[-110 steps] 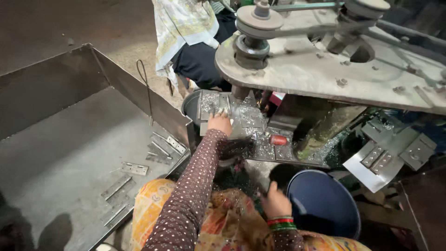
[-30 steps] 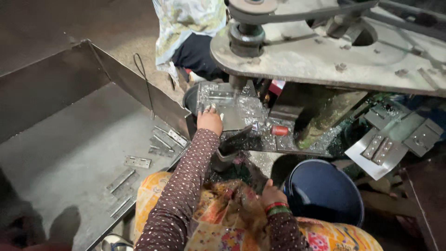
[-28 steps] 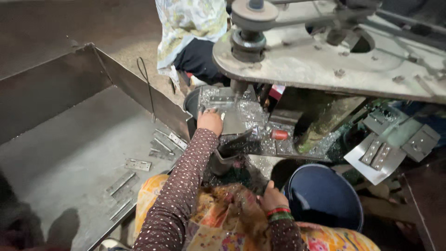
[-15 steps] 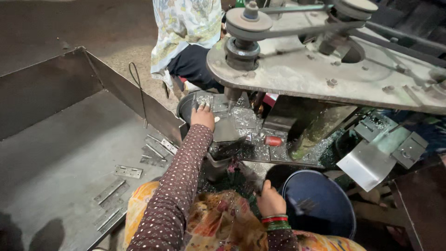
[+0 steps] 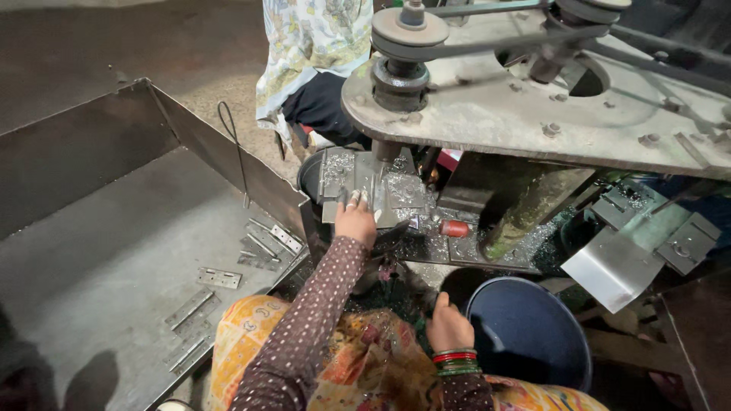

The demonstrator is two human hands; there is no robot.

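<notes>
Now | left hand (image 5: 356, 218) fingers flat on metal plate (image 5: 364, 184) | right hand (image 5: 448, 327) loosely curled, empty, beside blue tub (image 5: 533, 335)

A single head-worn camera looks steeply down from close above the person's lap, facing forward toward the machine (image 5: 533, 106) and, at left, what seems a metal tray (image 5: 99, 251).

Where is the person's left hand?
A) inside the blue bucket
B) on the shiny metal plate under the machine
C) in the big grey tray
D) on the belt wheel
B: the left hand rests with its fingers on the shiny flat metal plate under the machine.
</notes>
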